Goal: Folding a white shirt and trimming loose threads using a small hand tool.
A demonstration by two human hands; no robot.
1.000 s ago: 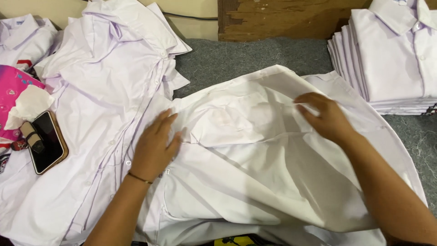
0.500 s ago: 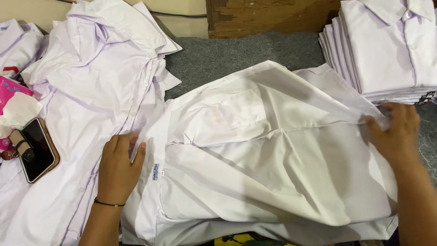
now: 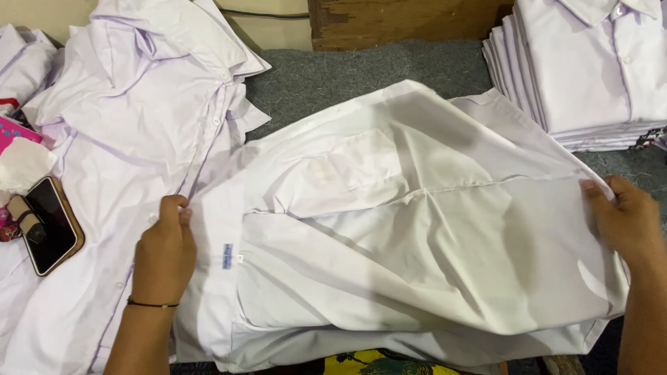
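On the grey carpet-like counter (image 3: 389, 69) lies a white cotton shirt (image 3: 417, 236), spread wide with its back side up, in the middle of the view. At the shirt's left edge the left hand (image 3: 165, 253) rests flat, palm down, with fingers together near a small blue-and-white fabric label (image 3: 228, 255); its grip is not closed on anything, it only presses the cloth. This hand has a thin dark bracelet (image 3: 151, 303) at the wrist. At the shirt's right edge the right hand (image 3: 625, 222) pinches the fabric between thumb and fingers, so its grip is closed on the shirt edge.

Left of the shirt is a loose pile of unfolded white shirts (image 3: 132, 125), partly under the left hand. At the far left, on this pile, lies a black smartphone in a brown case (image 3: 52, 226), and just above it a crumpled white tissue (image 3: 24, 163) and a pink packet (image 3: 17, 130). At the upper right corner stands a neat stack of folded white shirts (image 3: 583, 76), well apart from the left hand and near the right hand. At the bottom edge a piece of yellow flowered cloth (image 3: 375, 362) shows under the shirt.
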